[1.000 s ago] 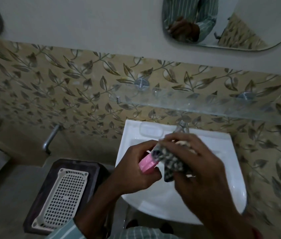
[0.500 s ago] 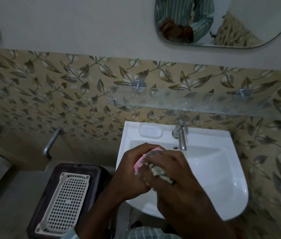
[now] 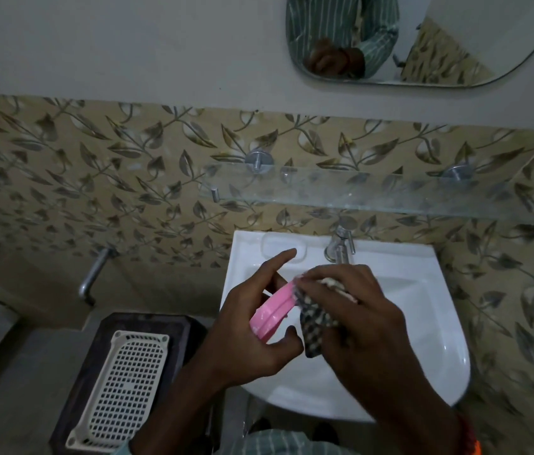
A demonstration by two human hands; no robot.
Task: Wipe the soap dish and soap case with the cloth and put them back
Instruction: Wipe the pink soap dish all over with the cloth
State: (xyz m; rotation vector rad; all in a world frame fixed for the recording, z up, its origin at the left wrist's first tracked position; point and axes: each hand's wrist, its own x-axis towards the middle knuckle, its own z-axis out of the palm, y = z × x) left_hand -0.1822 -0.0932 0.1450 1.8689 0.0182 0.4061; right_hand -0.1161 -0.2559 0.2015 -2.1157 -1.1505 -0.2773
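You're mid-wipe at frame center: L hand (image 3: 246, 336) grips pink case (image 3: 272, 315), R hand (image 3: 354, 320) clutches cloth (image 3: 316, 326); next, rub other faces w/ cloth.

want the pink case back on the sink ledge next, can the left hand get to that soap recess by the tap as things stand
Probably yes: the left hand holds the pink soap case just in front of the soap recess, which looks empty, with nothing between them.

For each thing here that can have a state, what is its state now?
Pink case: shut, tilted, held in left hand.
Cloth: bunched in right hand, touching the case.
Tap: no water seen running.
White tray: lying flat on dark stool.
Glass shelf: bare.
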